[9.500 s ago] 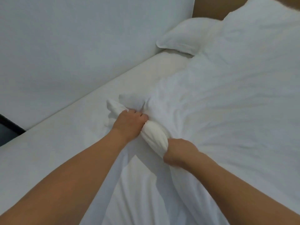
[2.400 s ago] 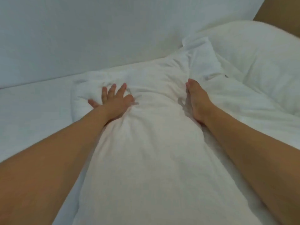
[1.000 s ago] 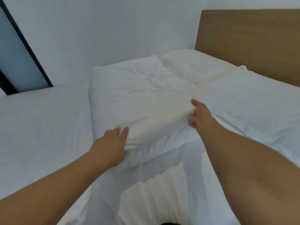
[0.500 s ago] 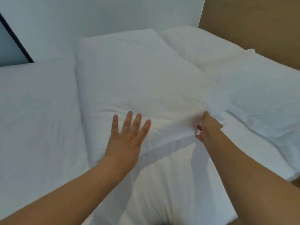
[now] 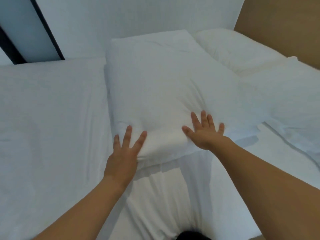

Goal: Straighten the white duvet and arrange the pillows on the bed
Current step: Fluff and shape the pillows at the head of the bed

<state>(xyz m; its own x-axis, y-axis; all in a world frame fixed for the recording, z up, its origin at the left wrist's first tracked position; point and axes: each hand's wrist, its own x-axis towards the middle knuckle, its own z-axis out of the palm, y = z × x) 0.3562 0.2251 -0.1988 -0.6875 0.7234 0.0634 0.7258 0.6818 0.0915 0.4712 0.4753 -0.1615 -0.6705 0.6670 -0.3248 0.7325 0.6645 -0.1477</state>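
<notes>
Pillow (image 5: 155,87) on bed (image 5: 48,118), near edge under spread straight fingers of left hand (image 5: 123,153) and right hand (image 5: 204,134), second pillow (image 5: 230,47) beside headboard (image 5: 284,26), white wall (image 5: 138,14) behind.

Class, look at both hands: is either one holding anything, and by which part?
Nothing is held. The left hand and right hand press flat on the pillow's near edge.

Free sheet at 9 o'clock, blocked 12 to 3
Bare mattress sheet (image 5: 48,122) left of near pillow (image 5: 155,87) is passable; wall (image 5: 138,13) at 12, far pillow (image 5: 232,47) and headboard (image 5: 280,26) at 1–2, bunched duvet (image 5: 287,108) at 3.
</notes>
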